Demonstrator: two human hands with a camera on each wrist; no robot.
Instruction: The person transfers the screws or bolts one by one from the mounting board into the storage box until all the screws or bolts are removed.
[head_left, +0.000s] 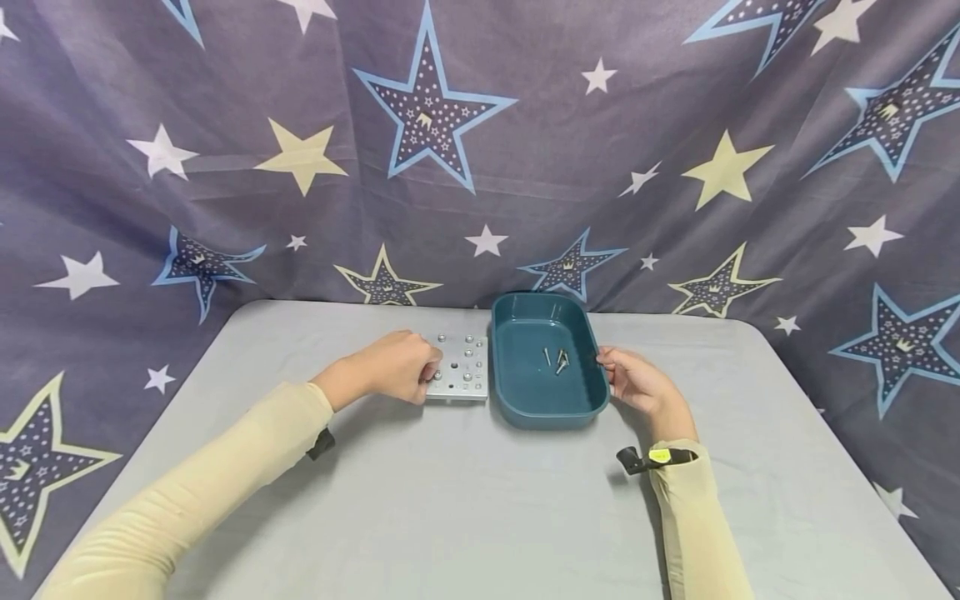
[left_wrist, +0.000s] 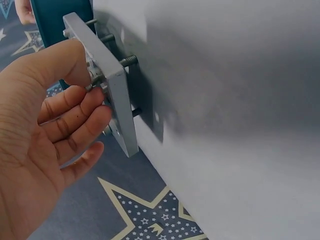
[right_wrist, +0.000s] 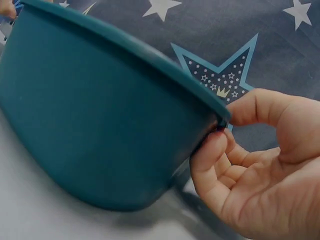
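Note:
My left hand (head_left: 399, 367) is over the left side of a silver metal plate (head_left: 459, 347) with several holes and bolts. In the left wrist view, thumb and fingers pinch a small bolt (left_wrist: 95, 82) at the plate's face, while threaded bolt ends (left_wrist: 129, 61) stick out of the plate's other side. Beside the plate stands a teal plastic bin (head_left: 555, 416) with several loose screws (head_left: 562, 362) on its floor. My right hand (head_left: 636, 381) pinches the bin's right rim (right_wrist: 212, 102) between thumb and fingers.
A pale grey cloth covers the table (head_left: 480, 508). Behind it hangs a dark curtain (head_left: 525, 208) printed with stars, close to the bin's far end. Black wrist cameras (head_left: 630, 460) are strapped at both sleeves.

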